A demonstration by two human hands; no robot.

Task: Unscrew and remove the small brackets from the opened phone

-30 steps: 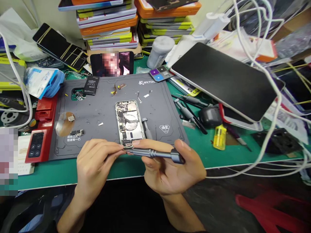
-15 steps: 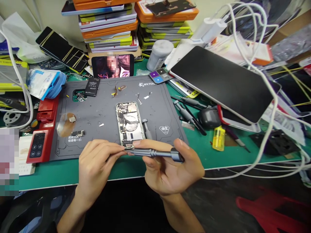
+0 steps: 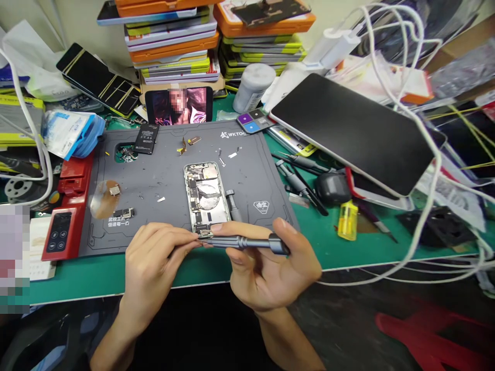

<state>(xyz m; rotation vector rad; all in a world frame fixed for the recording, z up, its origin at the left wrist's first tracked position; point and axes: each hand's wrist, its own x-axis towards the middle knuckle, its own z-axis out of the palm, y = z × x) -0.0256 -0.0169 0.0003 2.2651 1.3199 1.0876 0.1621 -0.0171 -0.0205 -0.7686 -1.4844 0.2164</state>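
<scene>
An opened phone (image 3: 209, 203) lies on the dark grey work mat (image 3: 162, 175), its inner boards and a round coil showing. My right hand (image 3: 270, 268) grips a grey screwdriver (image 3: 247, 242), held almost level with its tip pointing left at the phone's bottom end. At that tip, my left hand (image 3: 157, 257) is closed in a pinch; what lies between its fingertips is hidden. A second grey screwdriver (image 3: 233, 207) rests against the phone's right side. Beyond the phone are small loose parts (image 3: 221, 157) and a black battery (image 3: 146, 138).
A propped phone (image 3: 179, 105) plays video before stacked boxes (image 3: 172, 46). At right lie a large black tablet (image 3: 356, 131), tweezers (image 3: 299, 183), a yellow bottle (image 3: 347, 220) and a white cable (image 3: 429, 196). A red device (image 3: 58, 234) stands at the mat's left edge.
The back end of the screwdriver and my right hand's raised fingers have shifted slightly left. My left hand and the opened phone look unmoved.
</scene>
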